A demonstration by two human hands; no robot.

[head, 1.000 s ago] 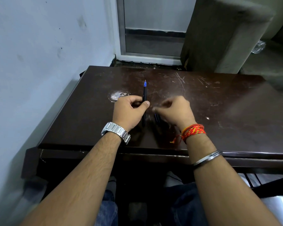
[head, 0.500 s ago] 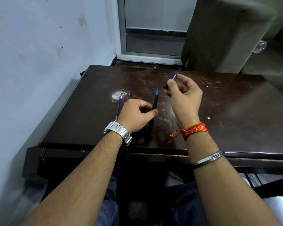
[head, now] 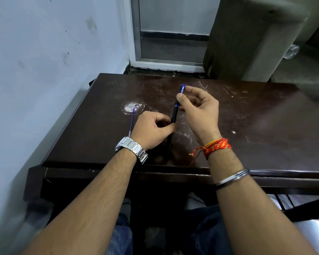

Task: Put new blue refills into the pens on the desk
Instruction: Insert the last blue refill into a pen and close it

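Observation:
A dark pen [head: 174, 115] with a blue band is held over the brown desk [head: 256, 126]. My left hand [head: 151, 129] pinches its lower barrel. My right hand [head: 199, 109] grips the upper blue end piece [head: 182, 88] between thumb and fingertips, right above the barrel's top. The pen's lower part is hidden behind my left hand. A thin blue refill [head: 132, 120] lies on the desk just left of my left hand, pointing away from me.
A white scuff mark [head: 133, 107] sits on the desk near the refill's far tip. A wall runs along the left side. A door frame and a grey sofa arm stand beyond the desk's far edge.
My right hand rose from the desk with a blue end piece, then came down so it meets the top of the pen barrel. My left hand tilted the pen slightly right.

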